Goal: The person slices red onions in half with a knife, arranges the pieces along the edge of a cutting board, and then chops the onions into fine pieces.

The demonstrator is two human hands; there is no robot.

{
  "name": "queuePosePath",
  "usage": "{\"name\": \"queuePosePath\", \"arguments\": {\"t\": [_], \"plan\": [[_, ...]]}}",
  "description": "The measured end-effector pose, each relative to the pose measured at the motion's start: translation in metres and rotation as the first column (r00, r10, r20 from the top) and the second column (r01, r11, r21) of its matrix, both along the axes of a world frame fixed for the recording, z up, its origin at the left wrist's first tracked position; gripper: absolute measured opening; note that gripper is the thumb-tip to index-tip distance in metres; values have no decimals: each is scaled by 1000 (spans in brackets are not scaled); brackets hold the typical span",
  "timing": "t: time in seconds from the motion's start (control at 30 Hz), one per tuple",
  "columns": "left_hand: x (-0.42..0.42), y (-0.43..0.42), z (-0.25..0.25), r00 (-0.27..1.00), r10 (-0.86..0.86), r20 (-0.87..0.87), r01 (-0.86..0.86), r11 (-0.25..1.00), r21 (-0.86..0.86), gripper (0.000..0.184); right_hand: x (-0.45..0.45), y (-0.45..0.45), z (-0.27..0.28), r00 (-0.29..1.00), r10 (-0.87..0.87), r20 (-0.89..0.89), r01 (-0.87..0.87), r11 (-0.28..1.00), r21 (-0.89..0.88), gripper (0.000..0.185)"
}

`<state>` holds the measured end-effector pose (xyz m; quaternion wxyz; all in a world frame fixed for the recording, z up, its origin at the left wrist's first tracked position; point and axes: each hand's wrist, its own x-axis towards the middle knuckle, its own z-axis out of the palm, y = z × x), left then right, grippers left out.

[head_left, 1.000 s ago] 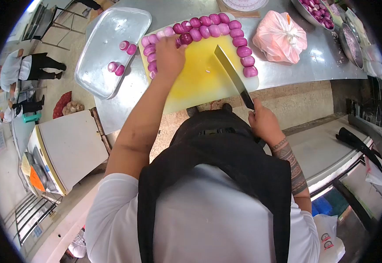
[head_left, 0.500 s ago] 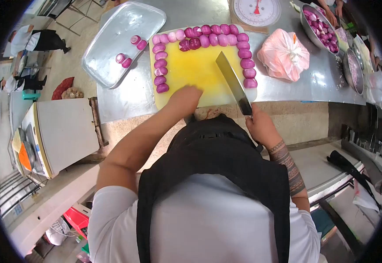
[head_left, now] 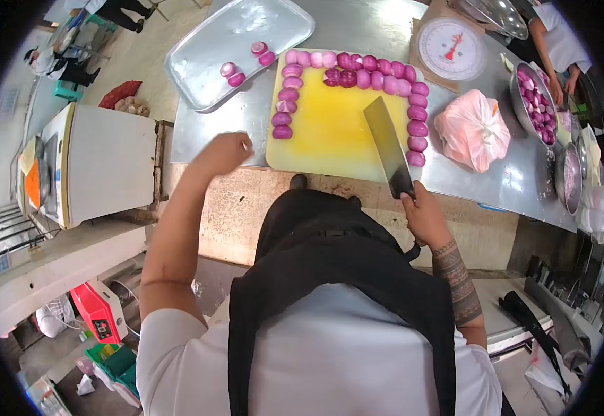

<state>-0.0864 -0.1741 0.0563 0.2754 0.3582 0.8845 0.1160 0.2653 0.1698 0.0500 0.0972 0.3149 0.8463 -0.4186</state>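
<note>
My right hand (head_left: 425,213) grips the handle of a cleaver (head_left: 387,142), its blade over the lower right of the yellow-white cutting board (head_left: 330,156). Peeled purple onions (head_left: 417,113) line the board's left, top and right edges, with a second short row below the top one. Left of the board, my left hand (head_left: 227,154) is raised at the table's front edge, fingers curled; whether it holds anything is too small to tell. A metal tray (head_left: 205,76) at the upper left holds several onion pieces (head_left: 259,48).
Right of the board are a pink plastic bag (head_left: 474,130), a dial scale (head_left: 452,50) and a metal bowl of onions (head_left: 535,104). Another person's hands (head_left: 564,87) are near the bowl. Two other people stand at the far upper left.
My left hand has moved from the onions, across the board's lower part, to its left. The view has shifted, bringing more of the right side into sight. My right hand keeps the cleaver.
</note>
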Motion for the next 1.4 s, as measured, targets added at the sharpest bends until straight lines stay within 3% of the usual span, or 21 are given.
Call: {"name": "queuePosePath", "arguments": {"t": [0.13,0.2,0.3,0.37,0.43,0.47,0.57,0.7,0.73,0.87,0.93,1.0,1.13,1.27,1.4], "plan": [[-88,11,-10,960,156,-234,-142,987,72,27,-21,-19,28,973,-146,180,185,957,-225,31],[-129,14,-31,915,304,-264,-263,948,179,29,-10,-30,-10,993,-119,4,119,991,-57,30],[-172,24,-54,883,274,-380,-185,949,255,31,-8,-58,-22,992,-106,-70,113,989,98,27],[-176,32,-58,895,277,-350,-199,949,243,41,-13,-77,-18,989,-145,-38,148,979,137,25],[-151,51,-25,915,289,-280,-249,954,169,48,-17,-92,-9,976,-217,14,212,964,159,23],[-160,49,-47,908,288,-305,-264,957,118,58,-17,-98,-5,971,-237,11,233,960,155,22],[-155,56,-47,901,319,-295,-308,948,86,63,-16,-113,-1,958,-288,-14,287,946,151,22],[-157,52,-50,868,438,-234,-373,886,274,56,-12,-136,-4,943,-334,7,326,927,186,22],[-150,54,-47,840,478,-256,-357,843,401,50,-12,-140,-5,935,-354,31,341,917,207,22],[-86,82,-34,968,224,-113,-83,711,698,39,-17,-139,-9,934,-344,97,306,909,283,29],[-31,105,-26,998,31,50,-55,791,610,48,-18,-134,-11,950,-297,99,255,917,306,30],[9,125,-50,988,-129,-82,151,737,659,48,-18,-130,-9,966,-244,81,205,923,327,31],[44,151,-65,978,-198,-61,200,821,534,52,-19,-121,16,985,-168,40,145,929,341,31],[43,146,-61,972,-182,-148,235,770,593,57,-17,-119,38,993,-108,49,86,940,331,27],[41,151,-51,960,-264,-95,271,785,556,46,-25,-121,54,997,-45,58,25,952,306,24]]}}
